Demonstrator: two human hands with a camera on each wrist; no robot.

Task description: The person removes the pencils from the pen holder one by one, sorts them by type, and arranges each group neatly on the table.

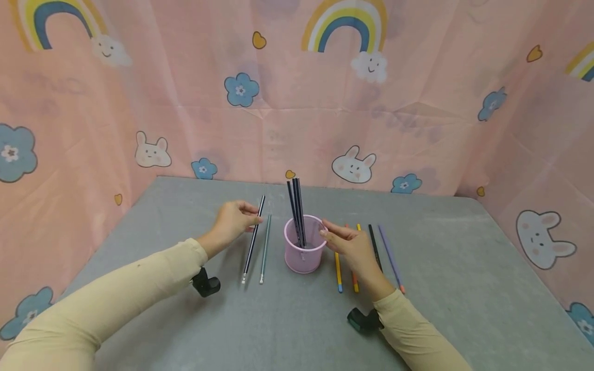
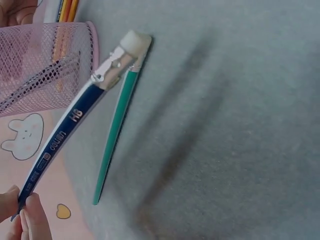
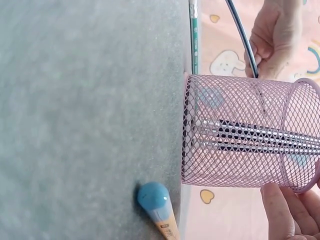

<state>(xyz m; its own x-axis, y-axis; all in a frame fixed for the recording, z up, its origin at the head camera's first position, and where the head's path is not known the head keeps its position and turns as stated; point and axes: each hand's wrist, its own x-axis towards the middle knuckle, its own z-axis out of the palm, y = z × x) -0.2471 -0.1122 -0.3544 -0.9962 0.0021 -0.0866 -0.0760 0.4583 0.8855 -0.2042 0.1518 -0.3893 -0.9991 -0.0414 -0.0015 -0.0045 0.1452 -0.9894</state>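
Navy “HB”-lettered pencil in a pinch of the left hand, pink mesh cup likewise in the right hand

Hands: two, the left hand at centre left and the right hand right of centre. Mesh cup: one, at centre. Dark pencils in cup: at least three; overlap prevents an exact count. Dark blue pencil: one, left of centre. Green pencil: one, beside it. Row of pencils, right of centre: at least four, partly hidden, including one black pencil and one purple pencil. Printed rabbits: three, in the head view.
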